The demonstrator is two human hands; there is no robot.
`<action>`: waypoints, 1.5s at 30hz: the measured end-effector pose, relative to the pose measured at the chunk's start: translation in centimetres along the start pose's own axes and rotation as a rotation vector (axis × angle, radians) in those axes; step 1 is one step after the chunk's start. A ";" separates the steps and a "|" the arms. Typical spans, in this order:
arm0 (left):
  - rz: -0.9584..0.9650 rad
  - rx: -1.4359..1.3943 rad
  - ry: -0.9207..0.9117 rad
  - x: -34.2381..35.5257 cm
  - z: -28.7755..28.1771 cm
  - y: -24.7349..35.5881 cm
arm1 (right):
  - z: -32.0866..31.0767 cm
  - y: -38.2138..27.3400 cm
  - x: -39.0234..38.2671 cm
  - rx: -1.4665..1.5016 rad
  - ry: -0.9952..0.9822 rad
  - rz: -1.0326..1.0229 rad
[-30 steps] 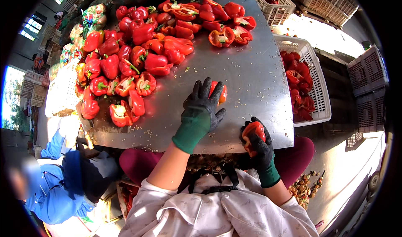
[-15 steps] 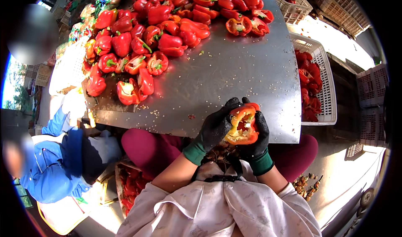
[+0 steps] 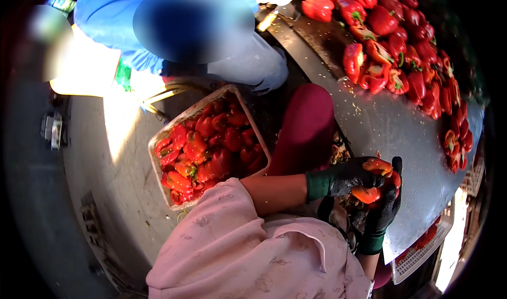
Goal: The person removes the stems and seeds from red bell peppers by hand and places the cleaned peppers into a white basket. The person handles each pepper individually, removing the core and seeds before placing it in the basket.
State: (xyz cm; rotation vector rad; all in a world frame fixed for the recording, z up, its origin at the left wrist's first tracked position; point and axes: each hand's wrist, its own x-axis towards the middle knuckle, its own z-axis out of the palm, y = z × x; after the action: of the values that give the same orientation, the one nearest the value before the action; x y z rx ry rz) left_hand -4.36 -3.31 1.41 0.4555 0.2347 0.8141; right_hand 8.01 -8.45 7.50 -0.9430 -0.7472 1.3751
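Note:
In front of my lap, both gloved hands hold a cut red bell pepper (image 3: 366, 194), its orange-red pieces showing between the fingers. My left hand (image 3: 349, 177), in a black glove with a green cuff, is closed over it from the left. My right hand (image 3: 387, 212), gloved alike, cups it from the right with a finger stretched upward along it. Gloves partly cover the pepper, so I cannot tell whether it is in one piece. Next to the hands lies the metal table (image 3: 385, 122), with a heap of red peppers (image 3: 383, 22) on its far side.
To my left, a crate (image 3: 257, 127) full of red pepper pieces (image 3: 211, 156) stands on the floor. Beyond it sits a co-worker in a blue jacket (image 3: 108, 19). A white crate (image 3: 422, 264) stands past the table's right edge. Seeds dot the tabletop.
My view has swung far to the left, bringing the floor crate and the co-worker into fuller sight. The pepper, earlier with its hollow side showing, is now more covered by my hands.

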 end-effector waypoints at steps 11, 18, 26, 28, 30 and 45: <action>0.719 0.245 0.867 -21.2 -6.0 13.4 | -4.5 0.2 6.7 0.114 -0.419 -0.117; 1.045 0.677 1.616 -50.2 -13.4 16.0 | -15.3 -0.2 6.5 0.347 -0.461 0.082; -0.044 1.706 2.402 -54.8 -18.1 -2.5 | -16.8 -1.2 6.9 0.435 -0.522 0.130; -0.063 1.774 2.240 -54.7 -18.3 -4.2 | -15.5 -0.7 6.8 0.429 -0.552 0.136; -0.152 1.815 1.984 -58.1 -17.5 -4.3 | -14.9 0.3 6.5 0.408 -0.535 0.140; -0.681 1.900 2.327 -50.6 -20.5 -1.0 | -13.4 1.9 0.0 0.345 -0.255 0.065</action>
State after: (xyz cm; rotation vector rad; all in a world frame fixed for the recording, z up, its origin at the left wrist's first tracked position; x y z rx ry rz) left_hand -45.10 -35.38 -15.68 0.7851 3.2483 -0.2973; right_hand 18.99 -10.02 -0.35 -0.5306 -0.6429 1.6388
